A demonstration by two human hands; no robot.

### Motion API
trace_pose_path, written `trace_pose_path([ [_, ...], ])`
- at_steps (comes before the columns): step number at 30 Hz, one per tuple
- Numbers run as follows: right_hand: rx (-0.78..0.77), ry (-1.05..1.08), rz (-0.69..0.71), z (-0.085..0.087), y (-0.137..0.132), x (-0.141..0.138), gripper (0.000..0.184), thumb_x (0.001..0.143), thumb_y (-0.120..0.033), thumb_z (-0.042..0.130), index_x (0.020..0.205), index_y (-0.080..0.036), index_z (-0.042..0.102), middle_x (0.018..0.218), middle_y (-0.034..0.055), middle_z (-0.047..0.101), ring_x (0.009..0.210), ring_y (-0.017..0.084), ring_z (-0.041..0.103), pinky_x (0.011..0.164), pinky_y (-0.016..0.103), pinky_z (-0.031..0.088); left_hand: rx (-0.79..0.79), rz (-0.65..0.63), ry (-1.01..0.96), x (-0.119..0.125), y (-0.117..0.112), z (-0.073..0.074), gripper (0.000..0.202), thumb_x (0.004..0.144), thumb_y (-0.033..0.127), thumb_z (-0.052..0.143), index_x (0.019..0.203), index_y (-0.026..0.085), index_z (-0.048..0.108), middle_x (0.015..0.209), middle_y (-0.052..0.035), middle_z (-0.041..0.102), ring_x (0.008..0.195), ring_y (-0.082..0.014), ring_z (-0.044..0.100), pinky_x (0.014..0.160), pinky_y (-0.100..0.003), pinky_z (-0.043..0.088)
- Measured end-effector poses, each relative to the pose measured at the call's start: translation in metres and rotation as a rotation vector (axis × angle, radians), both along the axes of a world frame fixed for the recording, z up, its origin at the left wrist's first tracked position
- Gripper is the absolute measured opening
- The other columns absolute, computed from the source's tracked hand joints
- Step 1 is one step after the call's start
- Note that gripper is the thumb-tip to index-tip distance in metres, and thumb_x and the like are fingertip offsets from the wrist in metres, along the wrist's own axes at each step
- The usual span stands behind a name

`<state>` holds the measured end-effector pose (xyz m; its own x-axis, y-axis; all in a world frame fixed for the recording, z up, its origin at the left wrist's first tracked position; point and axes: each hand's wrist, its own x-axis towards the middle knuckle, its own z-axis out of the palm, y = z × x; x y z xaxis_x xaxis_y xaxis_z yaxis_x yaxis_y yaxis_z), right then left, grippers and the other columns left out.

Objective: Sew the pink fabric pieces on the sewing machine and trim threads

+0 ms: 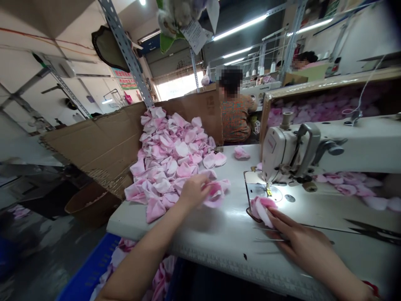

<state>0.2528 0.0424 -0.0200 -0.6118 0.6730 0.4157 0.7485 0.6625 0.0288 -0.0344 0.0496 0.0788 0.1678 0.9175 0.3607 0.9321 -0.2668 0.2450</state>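
Note:
My left hand (194, 191) is over the table at the right edge of a heap of pink and white fabric pieces (175, 146). Its fingers are closed on a pink fabric piece (217, 193), blurred by motion. Just in front of the needle of the sewing machine (278, 150), my right hand (294, 238) pinches a folded pink and white fabric piece (263, 209) against the lit machine bed. Two thin metal prongs (271, 239), like tweezers, stick out leftward from under the right hand; how they are held is hidden.
Black scissors (376, 231) lie at the right. A loose pink piece (242, 152) lies behind the needle area. Cardboard (103, 142) walls the heap. Below the table edge stands a blue crate (90, 267) with more pieces. A person (236, 115) sits beyond.

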Motion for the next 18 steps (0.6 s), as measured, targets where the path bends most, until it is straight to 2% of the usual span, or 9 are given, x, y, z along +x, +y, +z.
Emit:
trace_pose_path([
  [3,0.004,0.015,0.015,0.0,0.0,0.0,0.039,0.079,-0.025,0.04,0.117,-0.025,0.047,0.121,0.001,0.052,0.059,0.015,0.062,0.038,0.025,0.046,0.001,0.003,0.013,0.002,0.003,0.012,0.014,0.079,0.026,0.05,0.071,0.016,0.055,0.07,-0.001,0.059,0.067,-0.0141,0.053,0.06,-0.023,0.04],
  [5,0.0,0.015,0.014,0.001,0.0,-0.001,0.039,0.079,-0.025,0.04,0.117,-0.025,0.047,0.121,0.0008,0.051,0.059,0.014,0.062,0.038,0.026,0.047,-0.008,-0.021,0.043,0.0,0.001,0.013,0.009,0.077,0.022,0.053,0.07,0.016,0.056,0.071,-0.0006,0.059,0.068,-0.0143,0.053,0.061,-0.023,0.04],
  [9,-0.028,-0.002,-0.041,0.004,-0.004,-0.003,0.039,0.08,-0.024,0.037,0.118,-0.024,0.045,0.122,0.0002,0.051,0.066,0.017,0.063,0.045,0.03,0.05,-0.042,-0.102,0.132,-0.007,-0.006,0.0,0.005,0.069,0.015,0.061,0.067,0.018,0.058,0.075,0.0004,0.06,0.076,-0.0155,0.054,0.072,-0.026,0.039],
  [11,-0.056,-0.016,-0.047,0.005,-0.005,-0.004,0.039,0.081,-0.025,0.037,0.118,-0.024,0.045,0.123,0.0005,0.05,0.068,0.018,0.063,0.048,0.031,0.051,-0.027,-0.084,0.163,-0.01,-0.006,-0.007,0.006,0.069,0.013,0.06,0.066,0.018,0.058,0.08,-0.0014,0.06,0.082,-0.018,0.053,0.078,-0.031,0.038],
  [13,-0.083,-0.028,-0.052,0.005,-0.006,-0.004,0.038,0.081,-0.026,0.036,0.117,-0.024,0.046,0.125,0.0007,0.048,0.069,0.018,0.063,0.049,0.032,0.051,0.027,-0.005,0.171,-0.01,-0.003,-0.011,0.01,0.072,0.01,0.054,0.073,0.017,0.06,0.089,-0.006,0.059,0.089,-0.0219,0.05,0.082,-0.038,0.035],
  [15,-0.095,-0.028,-0.063,0.005,-0.005,-0.005,0.038,0.081,-0.026,0.036,0.118,-0.024,0.045,0.126,0.0004,0.047,0.071,0.019,0.063,0.049,0.033,0.051,0.097,0.073,0.163,-0.005,0.003,-0.012,0.02,0.073,0.007,0.048,0.088,0.016,0.059,0.1,-0.0103,0.055,0.097,-0.0248,0.045,0.085,-0.043,0.033],
  [18,-0.09,-0.017,-0.061,0.006,-0.004,-0.005,0.039,0.081,-0.025,0.035,0.119,-0.024,0.045,0.125,0.0,0.047,0.073,0.019,0.063,0.05,0.032,0.051,0.15,0.069,0.155,0.012,0.012,-0.011,0.033,0.07,0.005,0.048,0.1,0.016,0.054,0.107,-0.009,0.051,0.102,-0.0233,0.042,0.089,-0.041,0.032],
])
